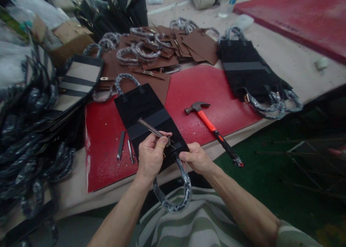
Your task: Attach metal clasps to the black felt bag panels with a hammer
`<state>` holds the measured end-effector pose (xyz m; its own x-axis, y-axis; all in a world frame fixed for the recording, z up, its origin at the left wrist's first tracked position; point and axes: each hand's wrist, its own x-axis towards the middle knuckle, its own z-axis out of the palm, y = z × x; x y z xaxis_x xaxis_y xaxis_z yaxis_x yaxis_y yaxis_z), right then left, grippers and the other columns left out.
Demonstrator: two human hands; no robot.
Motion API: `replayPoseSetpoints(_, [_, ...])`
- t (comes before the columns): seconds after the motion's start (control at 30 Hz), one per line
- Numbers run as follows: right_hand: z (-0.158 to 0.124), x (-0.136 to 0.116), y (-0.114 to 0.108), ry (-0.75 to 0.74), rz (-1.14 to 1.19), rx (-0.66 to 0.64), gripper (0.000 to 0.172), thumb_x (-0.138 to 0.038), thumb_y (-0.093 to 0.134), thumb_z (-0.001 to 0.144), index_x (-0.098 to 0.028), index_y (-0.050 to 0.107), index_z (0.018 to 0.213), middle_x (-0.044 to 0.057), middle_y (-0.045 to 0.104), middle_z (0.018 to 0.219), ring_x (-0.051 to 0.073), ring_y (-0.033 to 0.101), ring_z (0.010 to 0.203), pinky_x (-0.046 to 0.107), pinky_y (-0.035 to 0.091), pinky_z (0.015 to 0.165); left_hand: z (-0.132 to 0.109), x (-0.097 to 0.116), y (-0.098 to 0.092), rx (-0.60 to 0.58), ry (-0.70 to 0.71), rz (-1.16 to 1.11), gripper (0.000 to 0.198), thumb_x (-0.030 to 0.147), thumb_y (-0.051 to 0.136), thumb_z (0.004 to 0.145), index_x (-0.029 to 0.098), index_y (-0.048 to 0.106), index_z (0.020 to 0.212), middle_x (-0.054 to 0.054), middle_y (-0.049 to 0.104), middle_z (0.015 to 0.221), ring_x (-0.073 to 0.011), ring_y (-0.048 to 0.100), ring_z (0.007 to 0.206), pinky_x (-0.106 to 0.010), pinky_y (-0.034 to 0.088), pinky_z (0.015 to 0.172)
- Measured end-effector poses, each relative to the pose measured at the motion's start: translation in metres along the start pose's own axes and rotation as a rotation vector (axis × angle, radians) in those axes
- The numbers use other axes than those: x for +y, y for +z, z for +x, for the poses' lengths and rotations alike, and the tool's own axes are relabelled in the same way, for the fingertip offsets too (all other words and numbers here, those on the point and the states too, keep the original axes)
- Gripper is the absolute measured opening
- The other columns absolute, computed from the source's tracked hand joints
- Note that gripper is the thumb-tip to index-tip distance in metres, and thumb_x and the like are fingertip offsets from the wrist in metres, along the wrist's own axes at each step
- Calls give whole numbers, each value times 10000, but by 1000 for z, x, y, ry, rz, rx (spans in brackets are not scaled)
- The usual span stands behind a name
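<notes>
A flat black bag panel (147,112) lies on a red mat (108,139) at the table's near edge. Its wrapped handle (178,193) hangs over the edge toward my lap. My left hand (150,155) is closed on a dark metal punch tool (151,129), whose tip rests at the panel's near end. My right hand (196,157) pinches the panel's near edge where the handle attaches. A hammer with an orange and black handle (213,131) lies on the mat to the right of my hands.
Two small metal tools (121,145) lie on the mat left of the panel. Brown panels with wrapped handles (154,52) are piled behind. Black finished pieces (248,72) are stacked at right, and more handles and panels (35,131) at left. A cardboard box (71,38) stands far left.
</notes>
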<state>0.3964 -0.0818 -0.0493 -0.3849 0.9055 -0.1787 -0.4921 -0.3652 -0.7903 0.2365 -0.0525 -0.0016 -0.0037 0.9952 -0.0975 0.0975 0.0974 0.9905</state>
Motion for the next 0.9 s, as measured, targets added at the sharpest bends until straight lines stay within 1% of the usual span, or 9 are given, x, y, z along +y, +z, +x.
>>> replayPoseSetpoints(0.1, [0,-1,2,17,-12,14,371,-414,757,759,-136,634,545,16,611,498,121,528,447,232,393,463,-1,3,1,5,9,55,202,338,622,886,196,730,980,-32,735,880,-131,617,721,-232,478,671])
replayPoseSetpoints(0.33, [-2,-3,2,52,-54,44,393,-445,749,762,-132,633,554,23,619,500,119,535,451,227,392,473,-1,8,5,9,35,111,193,304,624,867,177,732,965,-37,727,850,-134,608,679,-234,474,633])
replayPoseSetpoints(0.5, [-4,0,3,67,-51,64,376,-449,751,760,-137,638,585,15,619,501,120,531,434,228,391,456,0,6,3,-7,25,151,197,310,613,878,184,738,963,-21,709,800,-129,589,661,-234,465,635])
replayPoseSetpoints(0.73, [-3,0,3,51,-69,24,391,-452,736,780,-137,638,571,22,626,509,129,551,455,242,417,486,2,0,-1,-9,-2,81,214,341,609,895,188,729,981,-46,745,922,-149,638,760,-252,493,710])
replayPoseSetpoints(0.8, [-2,-2,3,51,-85,12,384,-438,728,792,-137,639,570,24,629,514,131,556,464,244,421,494,1,-1,-1,-8,2,59,213,339,614,892,183,727,982,-52,746,946,-153,645,777,-249,495,712])
replayPoseSetpoints(0.9, [-3,-4,3,61,-109,13,379,-436,710,806,-140,641,580,26,635,522,134,558,464,247,419,492,-1,0,0,-11,34,83,202,315,612,889,181,725,990,-50,744,941,-151,648,762,-243,498,695])
